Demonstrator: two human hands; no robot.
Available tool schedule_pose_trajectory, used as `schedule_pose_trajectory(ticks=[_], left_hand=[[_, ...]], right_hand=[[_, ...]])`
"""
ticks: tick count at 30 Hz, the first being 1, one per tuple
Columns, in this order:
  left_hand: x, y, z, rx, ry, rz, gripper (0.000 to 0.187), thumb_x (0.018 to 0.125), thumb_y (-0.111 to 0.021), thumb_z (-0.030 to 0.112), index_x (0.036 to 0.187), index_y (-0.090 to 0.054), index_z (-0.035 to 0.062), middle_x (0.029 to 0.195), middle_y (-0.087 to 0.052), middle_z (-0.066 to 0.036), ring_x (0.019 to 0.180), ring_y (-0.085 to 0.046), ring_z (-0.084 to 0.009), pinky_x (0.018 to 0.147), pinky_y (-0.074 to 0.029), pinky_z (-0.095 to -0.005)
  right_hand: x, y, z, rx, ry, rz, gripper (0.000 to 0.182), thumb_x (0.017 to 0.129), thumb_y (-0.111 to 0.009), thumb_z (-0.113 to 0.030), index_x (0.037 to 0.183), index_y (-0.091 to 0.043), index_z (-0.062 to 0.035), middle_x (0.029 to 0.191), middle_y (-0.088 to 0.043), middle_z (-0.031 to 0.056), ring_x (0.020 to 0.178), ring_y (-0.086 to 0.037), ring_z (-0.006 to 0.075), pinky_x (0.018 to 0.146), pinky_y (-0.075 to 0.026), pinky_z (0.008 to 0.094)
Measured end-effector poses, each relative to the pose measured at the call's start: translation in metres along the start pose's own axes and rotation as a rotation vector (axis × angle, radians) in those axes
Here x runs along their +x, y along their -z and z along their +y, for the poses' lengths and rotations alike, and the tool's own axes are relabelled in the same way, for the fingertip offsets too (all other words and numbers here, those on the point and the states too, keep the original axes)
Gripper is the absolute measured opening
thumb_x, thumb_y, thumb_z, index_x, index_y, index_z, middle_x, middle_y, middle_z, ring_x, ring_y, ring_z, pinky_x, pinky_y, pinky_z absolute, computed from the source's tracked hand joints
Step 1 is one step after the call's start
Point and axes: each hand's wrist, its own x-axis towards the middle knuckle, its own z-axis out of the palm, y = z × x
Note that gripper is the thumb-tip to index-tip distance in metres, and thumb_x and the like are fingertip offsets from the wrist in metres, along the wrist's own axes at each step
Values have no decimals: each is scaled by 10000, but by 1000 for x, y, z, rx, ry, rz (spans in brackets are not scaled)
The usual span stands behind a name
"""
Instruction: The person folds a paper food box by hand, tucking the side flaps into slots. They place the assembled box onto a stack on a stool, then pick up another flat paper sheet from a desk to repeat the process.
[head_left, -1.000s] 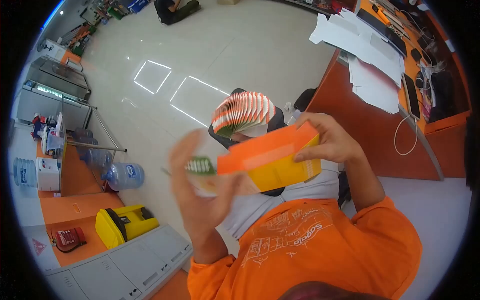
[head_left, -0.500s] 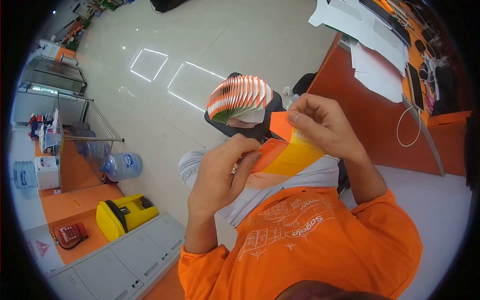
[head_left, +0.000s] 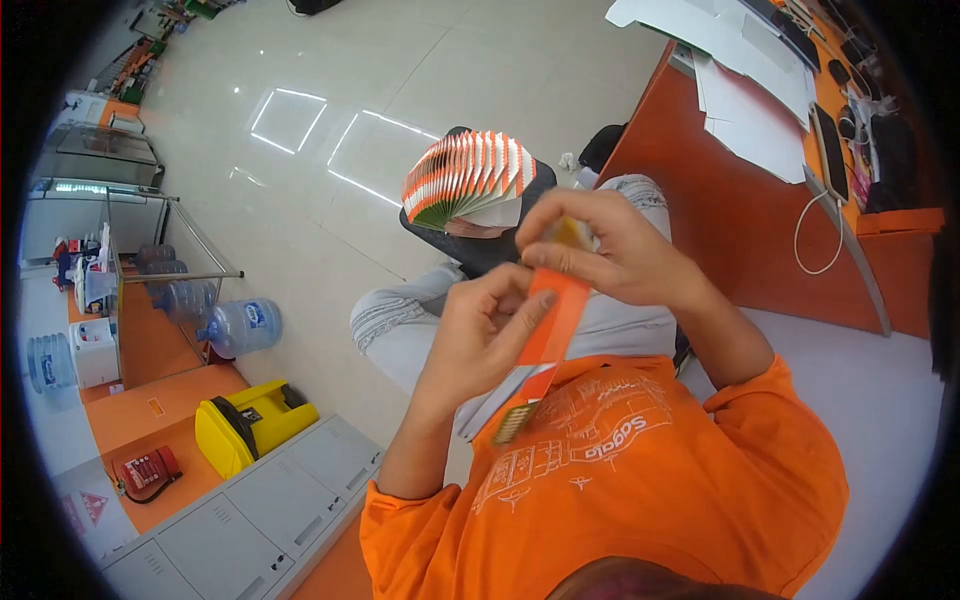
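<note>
An orange paper strip (head_left: pixel 556 325) hangs folded between my hands, in front of the orange shirt. My left hand (head_left: pixel 490 325) pinches its left edge with thumb and fingers. Around its upper end, my right hand (head_left: pixel 590 250) is closed, with a blurred yellowish part showing between the fingers. The strip's lower end is white with a dark striped patch, smeared by motion. Beyond my hands, a fanned stack of folded orange, white and green paper (head_left: pixel 470 180) rests on a dark seat (head_left: pixel 545 185).
At right stands an orange desk (head_left: pixel 690 190) with white sheets (head_left: pixel 755 135), a phone and cables. On the left are large water bottles (head_left: pixel 245 328), a yellow bin (head_left: pixel 250 425), a red fire extinguisher (head_left: pixel 150 472) and grey lockers (head_left: pixel 235 510).
The paper has turned from a wide yellow and orange face to a narrow orange strip pointing down. My right hand has moved a little left, and the view has shifted slightly.
</note>
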Motion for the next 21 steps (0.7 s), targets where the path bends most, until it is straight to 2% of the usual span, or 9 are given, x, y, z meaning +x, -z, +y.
schedule_pose_trajectory(ticks=[2, 4, 5, 9, 11, 13, 16, 18, 21], left_hand=[[3, -5, -6, -78, -42, 98, 127, 1019, -662, 66, 1057, -611, -44, 893, -668, -17, 766, -628, -55, 640, -499, -213], [7, -9, -10, -349, -92, 336, 145, 1028, -651, 71, 1123, -621, -34, 962, -678, -27, 779, -640, -65, 671, -525, -204], [7, -12, -10, -348, -90, 338, 145, 1028, -651, 71, 1123, -621, -34, 962, -678, -27, 779, -640, -65, 671, -525, -204], [3, -26, -9, -448, -73, 285, 191, 1074, -584, 116, 1181, -628, -35, 1041, -659, -39, 795, -612, -51, 726, -510, -201], [6, -20, -29, -537, -196, 357, 292, 1095, -554, 225, 1217, -618, -33, 1025, -684, -66, 863, -667, -113, 770, -575, -293], [8, -23, -32, -477, -202, 383, 310, 1104, -534, 242, 1229, -619, -29, 1046, -687, -73, 910, -669, -121, 815, -569, -299], [13, -24, -37, -327, -241, 402, 300, 1098, -549, 224, 1226, -634, -34, 1078, -700, -89, 955, -679, -138, 856, -562, -296], [13, -25, -35, -230, -272, 397, 271, 1083, -583, 189, 1211, -648, -41, 1088, -710, -98, 954, -687, -146, 853, -561, -287], [10, -30, -26, -231, -313, 496, 114, 1009, -664, 19, 1038, -674, -91, 972, -704, -86, 869, -685, -111, 754, -527, -220]], right_hand=[[-5, -6, 9, -576, 446, 444, 331, 854, -830, -124, 1112, -656, -13, 1068, -659, 117, 1007, -650, 227, 860, -519, 323], [-18, -28, 4, -589, 392, 447, 364, 829, -846, -133, 1117, -655, -20, 1100, -641, 132, 1029, -638, 269, 886, -522, 350], [-23, -39, 2, -604, 330, 451, 397, 804, -862, -142, 1122, -654, -27, 1131, -623, 146, 1052, -627, 311, 912, -525, 378], [-26, -52, 25, -695, 435, 608, 417, 782, -856, -108, 1133, -654, -11, 1209, -637, 171, 1005, -653, 316, 896, -550, 396], [-28, -51, 27, -667, 453, 601, 384, 801, -838, -89, 1130, -659, -4, 1201, -647, 177, 972, -664, 319, 865, -559, 385], [-28, -47, 27, -640, 478, 587, 352, 820, -820, -69, 1127, -665, 2, 1192, -658, 183, 939, -675, 322, 834, -567, 375], [-29, -40, 18, -643, 420, 586, 261, 888, -767, -37, 1126, -681, 23, 1123, -677, 152, 908, -692, 247, 784, -571, 337], [-31, -42, 14, 133, 102, 603, 185, 946, -723, -33, 1117, -696, 31, 1103, -674, 116, 946, -678, 154, 777, -558, 297], [-27, -41, 14, 9, 189, 530, 138, 958, -731, -64, 1064, -727, 24, 1080, -667, 83, 945, -652, 99, 770, -544, 265]])
